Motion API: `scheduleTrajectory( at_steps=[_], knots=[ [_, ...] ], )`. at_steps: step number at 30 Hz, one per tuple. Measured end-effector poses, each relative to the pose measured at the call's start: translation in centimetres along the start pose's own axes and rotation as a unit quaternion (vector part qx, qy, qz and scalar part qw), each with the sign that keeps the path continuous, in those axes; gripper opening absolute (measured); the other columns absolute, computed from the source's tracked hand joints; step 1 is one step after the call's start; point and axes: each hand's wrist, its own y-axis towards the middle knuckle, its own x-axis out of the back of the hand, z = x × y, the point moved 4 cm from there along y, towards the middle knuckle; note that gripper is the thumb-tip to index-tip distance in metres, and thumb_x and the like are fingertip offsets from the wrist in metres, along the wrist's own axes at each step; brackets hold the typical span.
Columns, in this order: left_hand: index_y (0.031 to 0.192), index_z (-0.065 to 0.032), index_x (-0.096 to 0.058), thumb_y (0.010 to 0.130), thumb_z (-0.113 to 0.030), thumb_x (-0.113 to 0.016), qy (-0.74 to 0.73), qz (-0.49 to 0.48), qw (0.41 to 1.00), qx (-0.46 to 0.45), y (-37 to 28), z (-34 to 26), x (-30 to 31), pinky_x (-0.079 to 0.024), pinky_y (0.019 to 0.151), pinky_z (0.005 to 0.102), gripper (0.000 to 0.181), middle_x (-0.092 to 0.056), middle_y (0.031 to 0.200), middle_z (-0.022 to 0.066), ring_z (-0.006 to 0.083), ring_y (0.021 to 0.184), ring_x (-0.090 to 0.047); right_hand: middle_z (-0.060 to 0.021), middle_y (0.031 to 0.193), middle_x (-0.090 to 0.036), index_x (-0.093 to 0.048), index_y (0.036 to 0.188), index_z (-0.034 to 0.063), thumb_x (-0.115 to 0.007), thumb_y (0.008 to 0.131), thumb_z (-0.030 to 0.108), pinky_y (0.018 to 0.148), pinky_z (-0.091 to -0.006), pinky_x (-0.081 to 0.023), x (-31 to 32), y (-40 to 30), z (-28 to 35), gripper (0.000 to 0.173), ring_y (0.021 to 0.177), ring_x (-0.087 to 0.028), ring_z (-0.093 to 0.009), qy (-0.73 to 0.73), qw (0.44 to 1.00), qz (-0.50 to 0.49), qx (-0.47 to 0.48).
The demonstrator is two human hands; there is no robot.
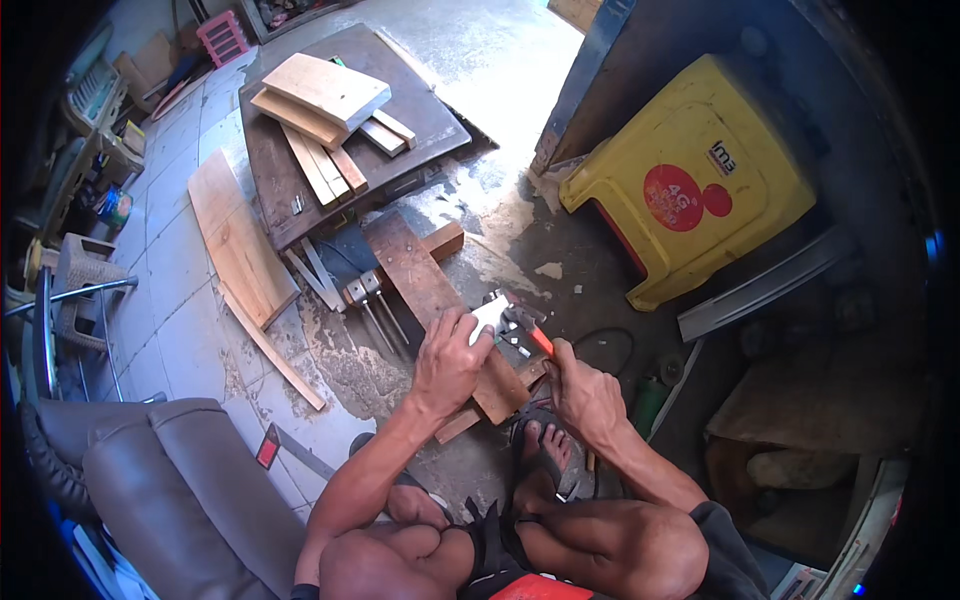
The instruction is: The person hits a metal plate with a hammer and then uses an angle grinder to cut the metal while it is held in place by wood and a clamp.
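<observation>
My left hand grips a small flat white piece over a narrow wooden plank bench. My right hand is closed around the orange-red handle of a hand tool. The tool's dark metal head meets the right edge of the white piece; whether it is a hammer or pincers I cannot tell. Small white chips lie just below the tool head. A metal fixture with two rods sits left of the plank.
Wooden boards and strips are stacked on a low dark table. A long board lies on the tiles at left. At right are a yellow plastic stool and a green power tool. A brown padded seat stands near my left.
</observation>
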Motion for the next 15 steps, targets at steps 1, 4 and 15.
scheduleTrajectory(
  at_steps=[1, 4, 15],
  knots=[
    [0.104, -0.0042, -0.075, 0.085, -0.006, -0.07, 0.005, -0.003, 1.0, -0.001, 0.0, 0.2, 0.1, -0.052, 0.085, 0.0434, 0.02, -0.065, 0.102, 0.0121, 0.0313, 0.1, -0.063, -0.0215, 0.08, -0.068, -0.05, 0.132, 0.0119, -0.062, 0.101, 0.019, 0.057, -0.056, -0.053, -0.4, 0.2, -0.2, 0.034, 0.069, -0.067, -0.046, -0.033, 0.998, 0.048, -0.013],
    [0.104, -0.0041, -0.075, 0.086, -0.006, -0.07, -0.007, 0.001, 1.0, 0.004, 0.2, 0.2, 0.0, -0.052, 0.084, 0.0433, 0.019, -0.064, 0.101, 0.0123, 0.0313, 0.1, -0.063, -0.0252, 0.086, -0.07, -0.05, 0.131, 0.0103, -0.059, 0.104, 0.022, 0.062, -0.0583, -0.052, 0.8, -0.5, 0.5, 0.031, 0.076, -0.068, -0.05, 0.071, 0.996, -0.045, 0.002],
    [0.1, -0.0032, -0.075, 0.087, -0.008, -0.069, 0.001, -0.003, 1.0, -0.007, 0.2, -0.1, 0.2, -0.052, 0.084, 0.0432, 0.015, -0.063, 0.099, 0.0114, 0.0309, 0.102, -0.062, -0.0243, 0.083, -0.07, -0.049, 0.129, 0.0114, -0.057, 0.104, 0.026, 0.062, -0.0602, -0.051, 0.3, 0.8, 0.5, 0.03, 0.072, -0.068, -0.049, 0.012, 1.0, 0.021, -0.012]
  ],
)
